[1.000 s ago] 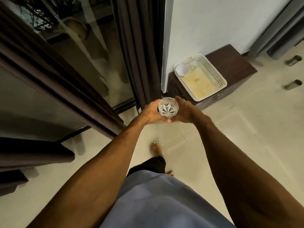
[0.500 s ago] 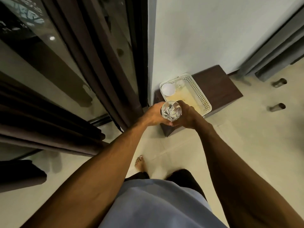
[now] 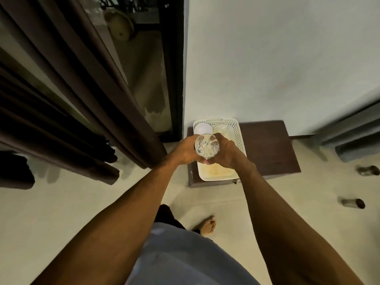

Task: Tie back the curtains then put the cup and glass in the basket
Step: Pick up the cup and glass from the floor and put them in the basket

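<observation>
Cut-crystal glass (image 3: pixel 206 148) is held upright between both hands. The left hand (image 3: pixel 185 152) is wrapped round its left side and the right hand (image 3: pixel 228 153) round its right, fingers curled on it. It hangs over the white perforated basket (image 3: pixel 238 132), above the middle-left part. The white cup (image 3: pixel 203 128) already sits in the basket's far left corner, so I'd say this is the last bit of the job: glass into basket. The brown curtains (image 3: pixel 82 89) look bunched off to the left; I can't see a tie from here.

The next move looks simple enough: straight down onto the bare basket floor, just near of the cup, then let go gently.

Watch-outs: the cup rim is right beside the glass on the far side. There's also something clear further in that's too blurry to call. The basket sits on the left end of the dark wood table (image 3: pixel 271 149), its near rim close to the table's near edge. It's tight to the left, with the door frame (image 3: pixel 174 68) and curtains, and there's a wall on the far side. There's plenty of room to the right and near.
</observation>
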### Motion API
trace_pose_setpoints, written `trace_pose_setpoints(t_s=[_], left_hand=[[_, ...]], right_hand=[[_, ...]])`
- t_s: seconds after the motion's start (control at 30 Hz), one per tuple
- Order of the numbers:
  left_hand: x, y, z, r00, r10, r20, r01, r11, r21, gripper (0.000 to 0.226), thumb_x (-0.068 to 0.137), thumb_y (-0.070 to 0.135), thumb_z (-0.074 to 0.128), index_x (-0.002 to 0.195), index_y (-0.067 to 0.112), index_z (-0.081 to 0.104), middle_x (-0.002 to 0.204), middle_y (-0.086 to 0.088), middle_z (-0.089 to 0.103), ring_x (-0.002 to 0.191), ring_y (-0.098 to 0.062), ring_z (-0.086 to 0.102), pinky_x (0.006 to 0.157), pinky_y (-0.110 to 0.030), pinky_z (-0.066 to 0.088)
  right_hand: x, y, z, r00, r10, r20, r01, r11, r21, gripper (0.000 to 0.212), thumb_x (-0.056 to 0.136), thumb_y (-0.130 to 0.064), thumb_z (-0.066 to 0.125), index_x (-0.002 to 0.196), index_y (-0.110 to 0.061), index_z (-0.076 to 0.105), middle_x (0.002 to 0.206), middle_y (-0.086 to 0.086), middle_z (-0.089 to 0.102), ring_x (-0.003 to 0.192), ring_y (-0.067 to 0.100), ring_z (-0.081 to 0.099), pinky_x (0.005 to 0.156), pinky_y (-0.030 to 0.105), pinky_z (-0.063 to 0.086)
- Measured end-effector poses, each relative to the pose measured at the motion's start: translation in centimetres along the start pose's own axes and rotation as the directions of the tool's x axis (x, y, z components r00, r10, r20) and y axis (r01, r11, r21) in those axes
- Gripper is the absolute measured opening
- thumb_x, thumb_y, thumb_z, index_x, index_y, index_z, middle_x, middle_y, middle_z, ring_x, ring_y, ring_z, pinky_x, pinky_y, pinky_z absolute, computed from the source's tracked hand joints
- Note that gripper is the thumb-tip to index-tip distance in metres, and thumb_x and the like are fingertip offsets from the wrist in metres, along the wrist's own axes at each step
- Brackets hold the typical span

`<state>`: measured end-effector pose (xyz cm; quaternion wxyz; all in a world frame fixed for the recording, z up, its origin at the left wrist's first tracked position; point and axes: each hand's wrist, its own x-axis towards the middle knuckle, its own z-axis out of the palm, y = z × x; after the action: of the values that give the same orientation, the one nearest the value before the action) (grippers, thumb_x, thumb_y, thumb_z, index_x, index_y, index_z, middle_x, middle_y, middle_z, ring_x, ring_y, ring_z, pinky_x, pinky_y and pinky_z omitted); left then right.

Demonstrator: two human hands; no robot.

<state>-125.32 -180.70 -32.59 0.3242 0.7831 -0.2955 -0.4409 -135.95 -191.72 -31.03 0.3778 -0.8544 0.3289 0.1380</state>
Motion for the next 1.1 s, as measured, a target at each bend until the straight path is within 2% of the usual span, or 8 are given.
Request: trace_pose_setpoints(t_s=[0.17, 0.23, 0.37, 0.5, 0.63, 0.77, 0.9, 1.1], left_hand=[[1.5, 1.1, 1.5, 0.996, -0.064, -0.057, 0.058, 0.994, -0.095, 0.077, 0.064, 0.01, 0.087, 0.132, 0.015, 0.051, 0.124, -0.005, 0.061, 0.114, -0.024, 0.058, 0.095, -0.043, 0.052], [2.5, 1.2, 1.9, 0.996, -0.072, -0.058, 0.066, 0.993, -0.094, 0.082, 0.063, 0.01, 0.087, 0.134, 0.015, 0.047, 0.125, -0.002, 0.058, 0.114, -0.021, 0.055, 0.095, -0.038, 0.051], [4.9, 1.1, 3.0, 0.996, -0.088, -0.015, 0.086, 0.99, -0.115, 0.083, 0.065, 0.006, 0.085, 0.133, 0.013, 0.037, 0.118, 0.002, 0.049, 0.109, -0.017, 0.051, 0.08, -0.028, 0.053], [7.3, 0.2, 4.6, 0.992, -0.125, -0.035, 0.12, 0.985, -0.124, 0.08, 0.066, 0.013, 0.086, 0.131, 0.017, 0.039, 0.129, -0.004, 0.053, 0.118, -0.025, 0.053, 0.093, -0.043, 0.053], [9.1, -1.3, 6.1, 0.979, -0.185, -0.089, 0.173, 0.976, -0.131, 0.074, 0.068, 0.016, 0.085, 0.13, 0.018, 0.045, 0.13, -0.005, 0.056, 0.118, -0.027, 0.054, 0.097, -0.045, 0.05], [11.1, -3.3, 8.0, 0.956, -0.245, -0.163, 0.24, 0.97, -0.05, 0.075, 0.063, 0.028, 0.087, 0.128, 0.024, 0.049, 0.128, 0.0, 0.06, 0.115, -0.024, 0.057, 0.097, -0.041, 0.049], [13.6, -6.2, 10.3, 0.928, -0.288, -0.235, 0.308, 0.95, 0.05, 0.076, 0.066, 0.039, 0.084, 0.131, 0.032, 0.045, 0.133, 0.002, 0.056, 0.117, -0.02, 0.055, 0.098, -0.035, 0.046], [18.3, -11.3, 13.5, 0.911, -0.257, -0.324, 0.343, 0.907, 0.246, 0.076, 0.076, 0.051, 0.073, 0.137, 0.03, 0.034, 0.135, -0.007, 0.049, 0.125, -0.028, 0.049, 0.101, -0.04, 0.044]], right_hand=[[2.1, 2.0, -1.4, 0.998, -0.032, 0.062, 0.034, 0.999, -0.029, 0.087, 0.064, -0.024, 0.089, 0.134, -0.012, 0.04, 0.126, 0.01, 0.061, 0.112, 0.032, 0.06, 0.096, 0.043, 0.049], [3.1, 2.6, -1.7, 0.997, -0.024, 0.067, 0.026, 0.999, -0.029, 0.085, 0.063, -0.021, 0.089, 0.133, -0.013, 0.04, 0.122, 0.011, 0.062, 0.11, 0.032, 0.061, 0.093, 0.042, 0.051], [4.6, 4.3, -1.6, 0.997, -0.001, 0.073, 0.004, 0.999, -0.042, 0.086, 0.065, -0.022, 0.088, 0.134, -0.016, 0.036, 0.12, 0.01, 0.064, 0.109, 0.032, 0.062, 0.091, 0.043, 0.052], [6.5, 6.4, -1.2, 0.997, 0.013, 0.076, -0.009, 0.999, -0.054, 0.083, 0.066, -0.025, 0.088, 0.131, -0.018, 0.037, 0.123, 0.007, 0.063, 0.109, 0.03, 0.062, 0.091, 0.043, 0.052], [8.2, 8.1, -0.4, 0.994, 0.04, 0.1, -0.036, 0.999, -0.04, 0.079, 0.067, -0.024, 0.086, 0.129, -0.017, 0.038, 0.121, 0.009, 0.063, 0.108, 0.032, 0.061, 0.089, 0.044, 0.053], [10.2, 10.1, 1.8, 0.992, 0.026, 0.122, -0.025, 1.0, -0.007, 0.078, 0.069, -0.022, 0.084, 0.13, -0.019, 0.037, 0.121, 0.008, 0.063, 0.109, 0.031, 0.061, 0.09, 0.045, 0.053], [12.9, 13.0, 4.5, 0.992, 0.029, 0.124, -0.034, 0.999, 0.039, 0.074, 0.07, -0.021, 0.081, 0.129, -0.024, 0.036, 0.116, 0.008, 0.065, 0.105, 0.031, 0.062, 0.088, 0.048, 0.054], [18.1, 18.0, 8.6, 0.993, 0.015, 0.117, -0.024, 0.997, 0.073, 0.071, 0.073, -0.016, 0.079, 0.131, -0.021, 0.039, 0.114, 0.007, 0.067, 0.104, 0.031, 0.062, 0.084, 0.041, 0.054]])
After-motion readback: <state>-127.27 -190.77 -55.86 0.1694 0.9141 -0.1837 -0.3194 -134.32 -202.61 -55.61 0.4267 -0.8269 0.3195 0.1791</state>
